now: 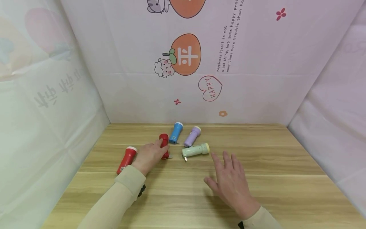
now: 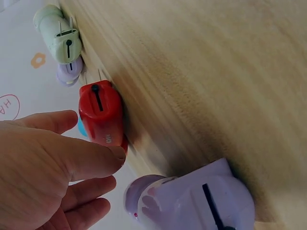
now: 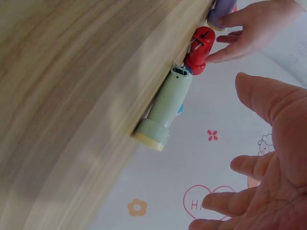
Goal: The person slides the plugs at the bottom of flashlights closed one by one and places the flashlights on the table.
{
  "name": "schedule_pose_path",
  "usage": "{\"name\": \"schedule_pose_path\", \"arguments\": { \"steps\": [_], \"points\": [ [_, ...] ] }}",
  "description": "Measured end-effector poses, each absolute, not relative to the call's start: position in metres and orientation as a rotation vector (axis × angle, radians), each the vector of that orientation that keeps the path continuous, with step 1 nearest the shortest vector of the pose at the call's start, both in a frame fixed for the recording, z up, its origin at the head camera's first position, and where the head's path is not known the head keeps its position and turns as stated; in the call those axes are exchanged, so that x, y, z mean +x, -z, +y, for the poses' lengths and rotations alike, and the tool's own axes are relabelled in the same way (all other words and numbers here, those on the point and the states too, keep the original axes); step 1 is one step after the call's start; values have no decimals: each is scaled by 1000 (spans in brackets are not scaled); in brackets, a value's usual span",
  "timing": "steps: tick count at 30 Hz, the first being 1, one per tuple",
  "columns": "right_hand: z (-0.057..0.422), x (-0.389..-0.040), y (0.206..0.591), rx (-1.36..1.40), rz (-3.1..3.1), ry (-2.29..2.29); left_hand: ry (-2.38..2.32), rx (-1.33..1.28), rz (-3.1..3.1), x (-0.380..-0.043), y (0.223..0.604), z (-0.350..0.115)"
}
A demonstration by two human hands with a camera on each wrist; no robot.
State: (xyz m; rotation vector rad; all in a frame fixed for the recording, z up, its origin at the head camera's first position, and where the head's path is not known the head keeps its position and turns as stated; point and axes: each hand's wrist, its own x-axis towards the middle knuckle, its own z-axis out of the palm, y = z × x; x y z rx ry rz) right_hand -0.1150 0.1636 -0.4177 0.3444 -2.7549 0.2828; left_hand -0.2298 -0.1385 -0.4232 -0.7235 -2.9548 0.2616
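Note:
My left hand [image 1: 150, 155] reaches over a red flashlight [image 1: 164, 156] with metal plug prongs out at its near end. Its thumb and forefinger are spread around that flashlight in the left wrist view. A lavender flashlight [image 2: 211, 201] lies close under the same hand, hidden from the head view. Left of the wrist is another red flashlight [image 1: 125, 160] with a white head. My right hand [image 1: 230, 181] hovers over the table with fingers spread, holding nothing. Nearest to it lies a pale green flashlight [image 1: 195, 150], its prongs folded out.
Behind the green flashlight lie a blue flashlight [image 1: 175, 133] and a purple flashlight [image 1: 192, 136]. The wood-grain table [image 1: 271, 159] ends at a printed cloth backdrop [image 1: 251, 95], and more cloth hangs along both sides.

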Motion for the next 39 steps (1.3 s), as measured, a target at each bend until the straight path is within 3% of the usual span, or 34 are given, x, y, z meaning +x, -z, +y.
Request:
{"name": "schedule_pose_path", "arguments": {
  "steps": [39],
  "points": [
    [161,-116,419,361,-2741,-258,-86,-757,-3000,-235,434,-129]
  ]
}}
